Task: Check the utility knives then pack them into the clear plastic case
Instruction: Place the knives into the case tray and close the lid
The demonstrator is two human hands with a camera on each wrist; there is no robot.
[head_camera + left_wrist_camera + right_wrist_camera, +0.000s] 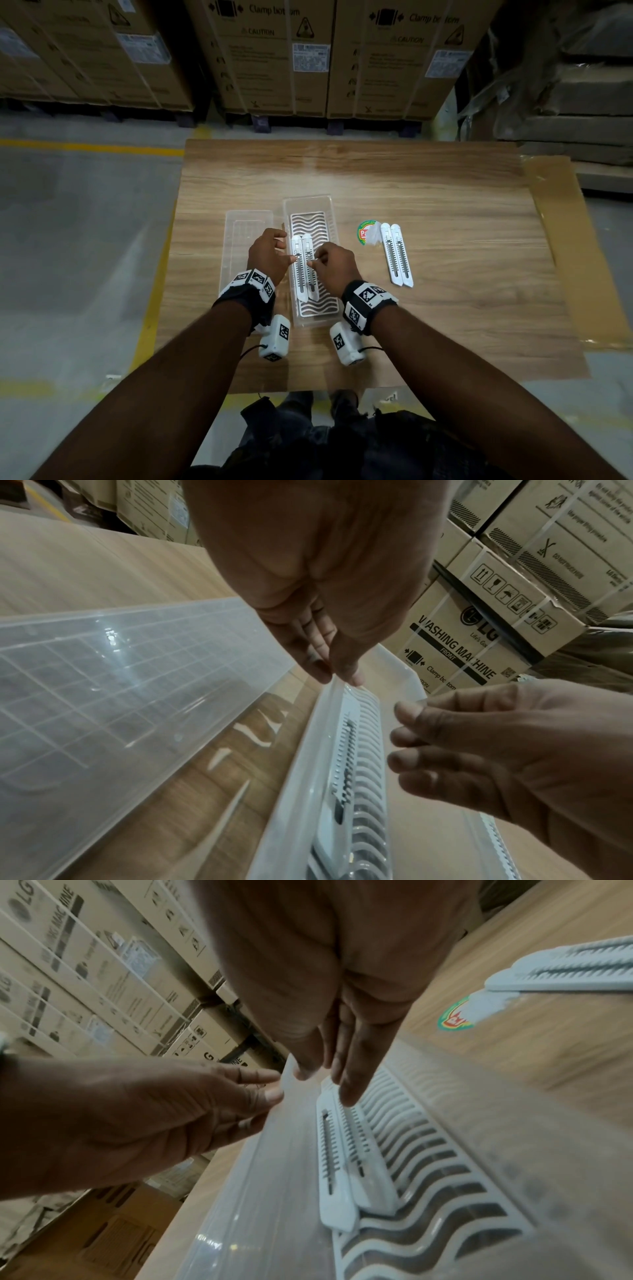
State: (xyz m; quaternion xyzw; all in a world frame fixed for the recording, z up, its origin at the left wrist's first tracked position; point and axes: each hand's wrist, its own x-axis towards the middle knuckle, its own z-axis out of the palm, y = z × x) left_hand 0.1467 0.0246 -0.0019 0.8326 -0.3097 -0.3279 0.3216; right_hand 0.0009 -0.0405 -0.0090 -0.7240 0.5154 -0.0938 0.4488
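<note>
While in the case (pixel 310 205), knives (pixel 303 265) lie between hands.

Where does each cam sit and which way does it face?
Head: on the head, looking forward and down at the table; both forearms and hands in view.
Left wrist: under the left hand, looking along its fingers at the case, lid beside it, right hand opposite.
Right wrist: under the right hand, facing the case, left hand opposite.
Shared: both wrist views show the knives in the case.
</note>
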